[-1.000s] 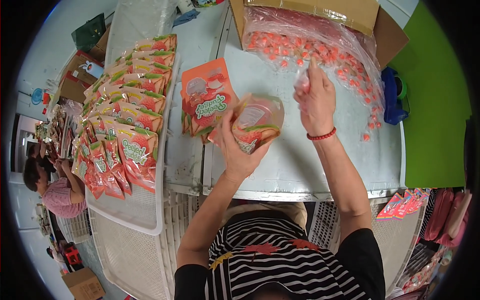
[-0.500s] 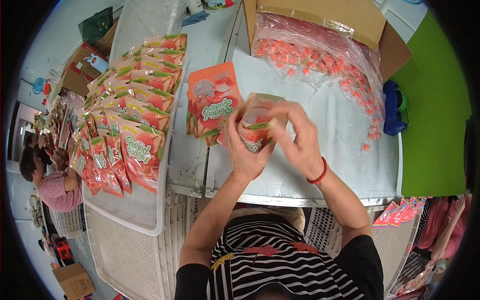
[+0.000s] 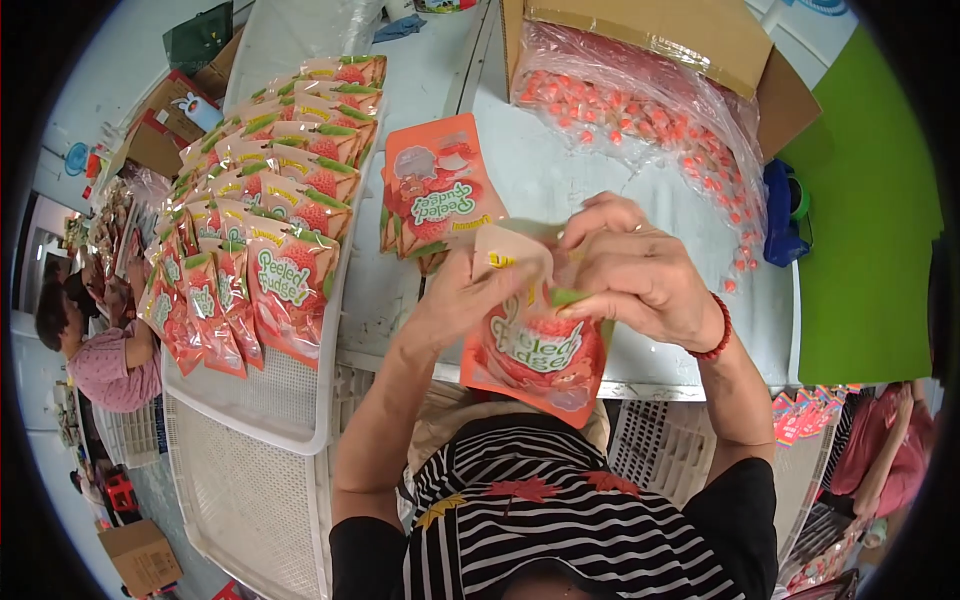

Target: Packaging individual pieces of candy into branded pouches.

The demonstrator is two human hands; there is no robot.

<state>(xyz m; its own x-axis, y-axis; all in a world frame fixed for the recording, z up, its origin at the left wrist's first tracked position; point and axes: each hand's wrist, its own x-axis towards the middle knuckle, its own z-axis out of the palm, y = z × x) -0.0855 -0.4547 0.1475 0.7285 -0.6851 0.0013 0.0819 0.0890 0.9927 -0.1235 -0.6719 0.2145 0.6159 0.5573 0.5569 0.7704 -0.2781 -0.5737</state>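
A red and peach candy pouch [image 3: 540,360] hangs in front of me over the table's near edge, its printed front toward me. My left hand [image 3: 455,300] is closed on the pouch's upper left corner, with its fingers slightly blurred. My right hand [image 3: 645,275] pinches the upper right side near a green printed leaf. The pouch's top edge is bent between my hands, and its mouth is partly hidden by my fingers. Just beyond my left hand lies a small stack of flat pouches [image 3: 440,185] on the table.
At left, a white tray [image 3: 325,400] holds rows of filled pouches [image 3: 285,285]. An open carton [image 3: 650,45] at the back spills wrapped red candies [image 3: 640,110] from clear plastic. A blue tape dispenser [image 3: 783,215] stands at right. Co-workers are at both sides, one in a pink top [image 3: 115,370].
The pouch has come nearer to my body and now hangs with its front showing. My right hand has closed on its upper edge; my left hand has shifted left to the other corner.
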